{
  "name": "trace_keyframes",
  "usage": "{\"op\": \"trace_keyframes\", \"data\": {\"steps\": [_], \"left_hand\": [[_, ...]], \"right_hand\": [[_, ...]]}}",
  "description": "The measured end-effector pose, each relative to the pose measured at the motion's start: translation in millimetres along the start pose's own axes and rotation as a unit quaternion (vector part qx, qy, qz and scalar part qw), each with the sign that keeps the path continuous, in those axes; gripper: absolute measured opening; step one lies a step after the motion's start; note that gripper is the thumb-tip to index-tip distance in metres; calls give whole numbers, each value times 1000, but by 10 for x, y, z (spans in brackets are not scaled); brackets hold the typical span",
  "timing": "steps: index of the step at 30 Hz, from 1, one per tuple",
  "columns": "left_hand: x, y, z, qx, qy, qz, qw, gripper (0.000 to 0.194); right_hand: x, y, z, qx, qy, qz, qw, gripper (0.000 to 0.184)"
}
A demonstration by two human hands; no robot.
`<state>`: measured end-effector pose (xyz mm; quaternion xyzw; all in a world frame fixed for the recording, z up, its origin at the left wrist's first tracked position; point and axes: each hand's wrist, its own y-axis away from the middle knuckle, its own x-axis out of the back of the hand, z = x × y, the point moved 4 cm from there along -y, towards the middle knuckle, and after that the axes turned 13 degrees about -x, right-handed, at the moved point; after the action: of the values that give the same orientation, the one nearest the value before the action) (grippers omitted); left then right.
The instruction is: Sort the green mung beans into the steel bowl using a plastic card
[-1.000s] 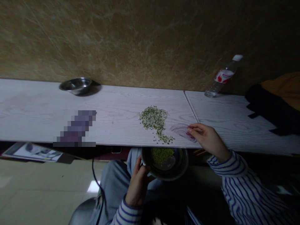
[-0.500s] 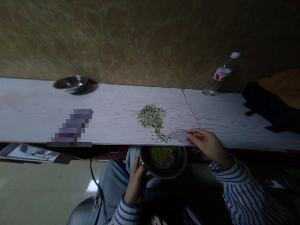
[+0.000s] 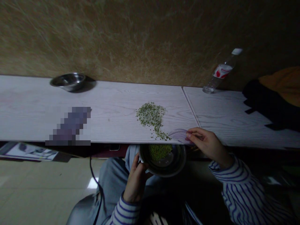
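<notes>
My left hand point(image 3: 137, 179) is closed on the left rim of a metal bowl point(image 3: 164, 172), held just below the table's front edge. Green beans point(image 3: 160, 152), which look like mung beans, lie inside it. In my right hand point(image 3: 206, 142), a see-through purplish protractor point(image 3: 178, 135) is pinched between thumb and fingers, low over the table by the front edge. Its left end is close to a trail of green beans mixed with small white grains. That trail runs up and left to a spread-out mixed pile point(image 3: 151, 114) on the white table.
A second metal bowl point(image 3: 68, 82) stands at the back left by the wall. A blurred-out object point(image 3: 72, 125) lies in front of it. At the back right stands a plastic bottle point(image 3: 221, 72), left of a dark and orange cloth item point(image 3: 276, 93). A cable point(image 3: 100, 193) hangs below the table.
The view has shifted slightly. Both hands, the bowl, the protractor and the pile keep about the same places relative to one another.
</notes>
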<state>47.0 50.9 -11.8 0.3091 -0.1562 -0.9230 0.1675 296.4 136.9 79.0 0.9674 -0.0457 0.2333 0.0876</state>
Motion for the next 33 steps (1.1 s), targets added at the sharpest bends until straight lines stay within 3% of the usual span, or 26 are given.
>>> {"op": "trace_keyframes", "data": {"steps": [33], "left_hand": [[3, -15, -16, 8, -17, -1, 1000, 66]], "right_hand": [[-80, 24, -75, 6, 16, -40, 999, 36]]}}
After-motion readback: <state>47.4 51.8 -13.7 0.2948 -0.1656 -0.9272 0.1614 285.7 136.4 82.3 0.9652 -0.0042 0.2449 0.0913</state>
